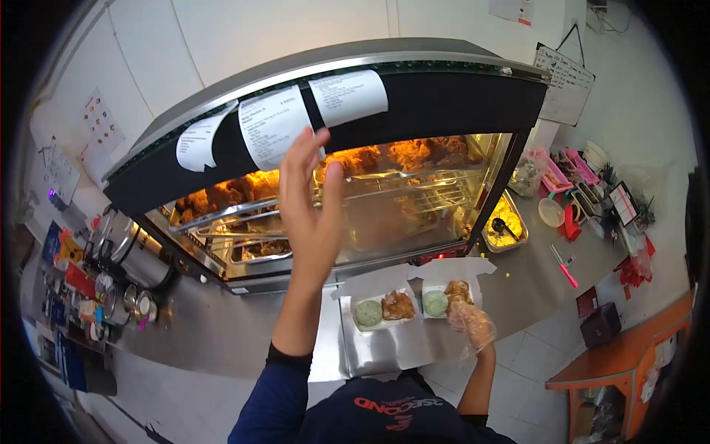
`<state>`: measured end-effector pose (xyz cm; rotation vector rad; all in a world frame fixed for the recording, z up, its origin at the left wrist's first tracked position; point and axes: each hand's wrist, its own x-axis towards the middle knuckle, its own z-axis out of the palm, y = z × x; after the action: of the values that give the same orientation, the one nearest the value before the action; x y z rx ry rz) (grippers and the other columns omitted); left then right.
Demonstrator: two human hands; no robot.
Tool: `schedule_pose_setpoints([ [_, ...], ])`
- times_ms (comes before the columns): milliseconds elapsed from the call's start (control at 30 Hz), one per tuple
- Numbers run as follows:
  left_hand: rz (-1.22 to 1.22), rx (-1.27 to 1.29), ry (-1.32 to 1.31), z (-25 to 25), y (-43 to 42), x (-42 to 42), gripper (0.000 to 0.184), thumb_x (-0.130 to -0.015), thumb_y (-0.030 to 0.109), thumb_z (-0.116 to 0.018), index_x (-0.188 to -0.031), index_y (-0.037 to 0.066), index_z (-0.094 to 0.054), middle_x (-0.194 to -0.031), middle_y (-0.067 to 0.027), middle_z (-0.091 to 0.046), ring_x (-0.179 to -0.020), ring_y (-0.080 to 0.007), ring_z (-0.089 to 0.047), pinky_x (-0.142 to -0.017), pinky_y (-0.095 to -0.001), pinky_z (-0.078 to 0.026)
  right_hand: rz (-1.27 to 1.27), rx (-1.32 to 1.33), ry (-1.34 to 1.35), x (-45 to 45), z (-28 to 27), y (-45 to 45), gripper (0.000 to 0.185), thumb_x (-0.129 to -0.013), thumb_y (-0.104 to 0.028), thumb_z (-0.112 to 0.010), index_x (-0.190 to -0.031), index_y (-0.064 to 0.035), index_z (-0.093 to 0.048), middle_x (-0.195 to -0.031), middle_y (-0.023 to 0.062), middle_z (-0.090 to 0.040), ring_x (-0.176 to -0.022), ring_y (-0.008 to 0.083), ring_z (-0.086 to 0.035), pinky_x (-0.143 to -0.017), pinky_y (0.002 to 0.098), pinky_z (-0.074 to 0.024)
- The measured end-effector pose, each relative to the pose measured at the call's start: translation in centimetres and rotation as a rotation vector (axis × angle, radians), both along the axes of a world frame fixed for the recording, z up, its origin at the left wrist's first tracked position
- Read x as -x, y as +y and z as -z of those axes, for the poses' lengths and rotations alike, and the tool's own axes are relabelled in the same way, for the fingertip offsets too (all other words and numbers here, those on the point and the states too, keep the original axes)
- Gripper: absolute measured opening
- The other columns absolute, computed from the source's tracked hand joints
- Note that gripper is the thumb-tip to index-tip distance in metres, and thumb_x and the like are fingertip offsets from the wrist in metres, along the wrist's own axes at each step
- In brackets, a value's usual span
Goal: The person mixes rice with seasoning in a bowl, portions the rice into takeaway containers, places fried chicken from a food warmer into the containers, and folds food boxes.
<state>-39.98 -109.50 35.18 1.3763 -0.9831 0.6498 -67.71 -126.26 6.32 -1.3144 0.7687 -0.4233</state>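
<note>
My left hand (310,211), bare, is raised in front of the food warmer (458,89), its fingers apart near the lower edge of the middle paper slip (275,126). My right hand (473,327) wears a clear plastic glove. Its fingers are closed against the near side of a piece of fried chicken (457,290) in the right open paper box (451,272). A pale green mound of rice (435,303) lies beside that chicken. In the left open paper box (377,281) are another green rice mound (368,313) and fried chicken piece (397,305).
Fried chicken (414,154) fills the warmer's racks. A tray of yellow food (506,229) with a black spoon stands to its right, then a pink-handled knife (566,270) and pink baskets (558,174). A steel pot (137,251) stands at left on the metal counter (214,325).
</note>
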Motion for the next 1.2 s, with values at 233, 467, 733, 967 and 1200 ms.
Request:
schedule_pose_setpoints([
  [233,0.156,0.290,0.292,-1.6,-5.8,-2.6,0.026,-0.091,0.014,-0.059,-0.114,0.002,-0.058,-0.104,-0.0087,-0.058,-0.104,-0.0139,-0.055,-0.092,-0.0244,-0.042,-0.440,0.011,-0.205,2.5,-3.3,-5.6,0.055,-0.090,-0.044,-0.055,-0.119,0.0028,-0.055,-0.097,0.0125,-0.065,-0.089,0.0208,-0.063,-0.077,0.0322,-0.0514],
  [467,-0.018,-0.183,0.391,11.4,-8.1,4.9,0.023,-0.089,0.020,-0.060,-0.107,0.007,-0.066,-0.099,-0.0057,-0.063,-0.089,-0.0125,-0.056,-0.077,-0.0249,-0.044,-0.142,0.055,-0.164,7.0,-1.3,-9.8,0.057,-0.088,-0.048,-0.056,-0.114,0.0026,-0.059,-0.092,0.0131,-0.065,-0.083,0.0212,-0.064,-0.077,0.0308,-0.0508],
  [733,0.478,-0.649,0.444,41.1,-11.9,15.7,0.018,-0.084,-0.002,-0.052,-0.098,0.003,-0.063,-0.084,-0.0143,-0.059,-0.075,-0.0277,-0.059,-0.069,-0.0330,-0.048,-0.070,0.086,-0.089,9.0,-1.4,-14.0,0.047,-0.089,-0.040,-0.058,-0.110,0.0023,-0.061,-0.092,0.0145,-0.065,-0.081,0.0212,-0.064,-0.076,0.0325,-0.0516],
  [967,0.042,-0.897,0.176,40.8,-10.4,15.9,0.011,-0.082,0.011,-0.059,-0.092,0.009,-0.062,-0.089,-0.0115,-0.055,-0.087,-0.0277,-0.052,-0.073,-0.0393,-0.039,-0.206,-0.128,0.013,6.7,2.7,-14.0,0.045,-0.089,-0.038,-0.059,-0.113,0.0008,-0.060,-0.091,0.0133,-0.065,-0.081,0.0204,-0.064,-0.073,0.0300,-0.0515],
  [1200,-0.009,-1.028,0.165,40.3,-10.0,16.2,0.015,-0.084,0.020,-0.057,-0.093,0.008,-0.060,-0.106,-0.0168,-0.050,-0.102,-0.0337,-0.045,-0.082,-0.0483,-0.033,-0.275,0.209,0.374,-1.2,10.9,-11.6,0.040,-0.082,-0.033,-0.068,-0.106,-0.0015,-0.062,-0.090,0.0112,-0.066,-0.080,0.0191,-0.063,-0.071,0.0331,-0.0508],
])
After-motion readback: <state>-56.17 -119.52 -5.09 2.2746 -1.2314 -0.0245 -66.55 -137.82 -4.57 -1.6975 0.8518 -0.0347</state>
